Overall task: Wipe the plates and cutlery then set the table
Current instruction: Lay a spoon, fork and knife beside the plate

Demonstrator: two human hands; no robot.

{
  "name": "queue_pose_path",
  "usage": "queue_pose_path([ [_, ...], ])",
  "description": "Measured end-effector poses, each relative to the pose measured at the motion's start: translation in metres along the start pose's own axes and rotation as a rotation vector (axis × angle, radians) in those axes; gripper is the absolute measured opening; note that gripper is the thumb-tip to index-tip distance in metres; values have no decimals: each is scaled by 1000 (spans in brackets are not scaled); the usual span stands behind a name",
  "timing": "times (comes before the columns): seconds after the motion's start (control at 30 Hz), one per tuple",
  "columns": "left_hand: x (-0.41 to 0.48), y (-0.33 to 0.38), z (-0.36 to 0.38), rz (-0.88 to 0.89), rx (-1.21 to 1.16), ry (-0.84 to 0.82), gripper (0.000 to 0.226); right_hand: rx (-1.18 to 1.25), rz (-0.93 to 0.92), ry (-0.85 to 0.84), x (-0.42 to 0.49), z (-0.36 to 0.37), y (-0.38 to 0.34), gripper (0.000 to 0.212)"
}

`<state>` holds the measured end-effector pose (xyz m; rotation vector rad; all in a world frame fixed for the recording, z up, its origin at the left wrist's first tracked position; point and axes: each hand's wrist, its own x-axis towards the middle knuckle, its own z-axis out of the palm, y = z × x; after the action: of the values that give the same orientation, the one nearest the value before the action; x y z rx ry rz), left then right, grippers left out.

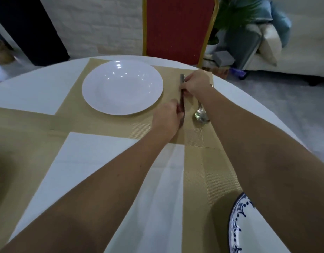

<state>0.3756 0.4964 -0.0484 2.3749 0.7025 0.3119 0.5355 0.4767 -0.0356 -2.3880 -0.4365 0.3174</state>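
A white deep plate (122,87) sits on a gold placemat (73,114) at the far side of the round table. Just right of the plate lies a thin metal piece of cutlery (181,92), probably a knife, pointing away from me. My right hand (196,83) pinches its far end and my left hand (166,119) grips its near end. A metal spoon (201,114) lies to the right of it on the same mat, bowl toward me, with its handle partly hidden under my right wrist.
A red chair with a gold frame (177,28) stands behind the far place setting. A blue-patterned plate (237,227) shows at the near right edge. More gold placemats (219,172) cross the white tablecloth (106,161). Cushions and a plant sit on the floor beyond.
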Motion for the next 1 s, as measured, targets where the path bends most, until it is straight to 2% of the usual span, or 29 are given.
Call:
queue_pose_path([
  [0.07, -1, -1, 5, 69, 73, 12, 13, 2, 17, -75, -2, 5, 4, 25],
  [0.23, -5, -13, 14, 117, -6, 60, 19, -205, -91, 72, -2, 14, 3, 37],
  [0.43, -8, -13, 10, 138, -35, 30, 25, -250, -136, 44, -15, -3, -4, 39],
  [0.5, -9, -12, 3, 107, -23, 2, 27, -266, -146, 13, -24, -15, -9, 32],
  [0.67, -27, -14, -27, 51, 86, -55, 27, -345, -215, 53, -62, -40, -16, 34],
  [0.77, -51, -17, -56, 120, 168, -47, 33, -362, -222, 3, -101, -38, -17, 39],
  [0.87, -76, -31, -87, 150, 263, -38, 38, -399, -246, -59, -145, -21, -18, 57],
  [1.0, -124, -60, -157, 303, 529, 6, 44, -611, -433, -77, -231, -2, -63, 49],
])
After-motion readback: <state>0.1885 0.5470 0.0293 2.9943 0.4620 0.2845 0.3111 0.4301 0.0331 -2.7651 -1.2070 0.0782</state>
